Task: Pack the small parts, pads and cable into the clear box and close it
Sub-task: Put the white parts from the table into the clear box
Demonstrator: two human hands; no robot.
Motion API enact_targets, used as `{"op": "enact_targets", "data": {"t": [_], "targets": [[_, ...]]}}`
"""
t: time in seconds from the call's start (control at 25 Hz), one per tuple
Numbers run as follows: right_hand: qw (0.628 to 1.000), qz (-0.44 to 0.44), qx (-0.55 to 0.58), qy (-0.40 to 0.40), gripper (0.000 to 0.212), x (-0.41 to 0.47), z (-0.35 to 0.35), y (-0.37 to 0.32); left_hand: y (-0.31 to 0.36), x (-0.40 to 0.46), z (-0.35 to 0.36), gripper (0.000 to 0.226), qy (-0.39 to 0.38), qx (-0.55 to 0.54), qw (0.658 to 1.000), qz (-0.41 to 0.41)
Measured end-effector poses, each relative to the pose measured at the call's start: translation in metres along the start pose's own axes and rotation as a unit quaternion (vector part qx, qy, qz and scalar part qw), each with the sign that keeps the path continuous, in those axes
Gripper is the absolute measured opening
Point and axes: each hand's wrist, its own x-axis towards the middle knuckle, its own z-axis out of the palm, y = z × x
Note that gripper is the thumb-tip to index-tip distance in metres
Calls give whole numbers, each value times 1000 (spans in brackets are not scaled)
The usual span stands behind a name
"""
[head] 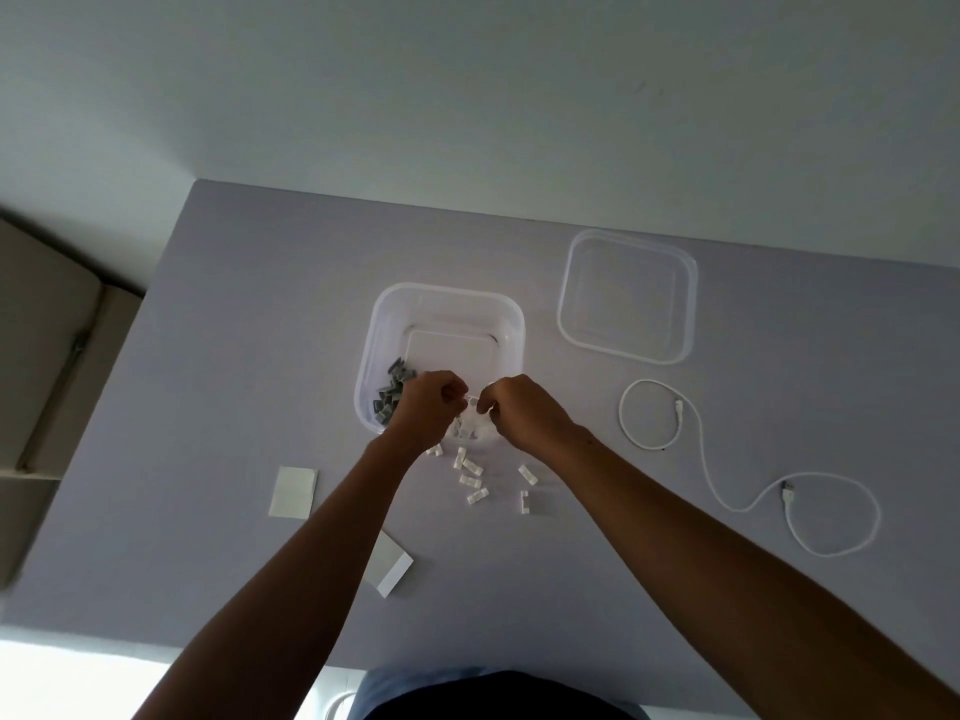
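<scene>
Left hand [428, 405] and right hand [514, 407]: small white plastic clips [470, 407] are pinched over the near edge of the square clear plastic box [441, 298] | grey parts [392, 394] are seen inside | white cable [701, 444] is laid right.

A pale lavender-grey table [249, 314] fills the centre of the frame, set against a plain off-white wall [467, 96] across the top. At the left edge stands beige furniture [41, 345], partly cropped. Bright light [62, 678] washes out the lower left corner.
</scene>
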Motion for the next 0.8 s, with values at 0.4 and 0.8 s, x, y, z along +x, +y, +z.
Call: {"op": "enact_targets", "data": {"t": [0.4, 0.8], "targets": [[996, -15, 56, 72, 32, 19, -14, 1, -4, 8, -4, 10, 122, 8, 991, 61], [923, 100, 179, 325, 30, -47, 17, 9, -21, -51, -3, 10, 295, -8, 953, 75]]}}
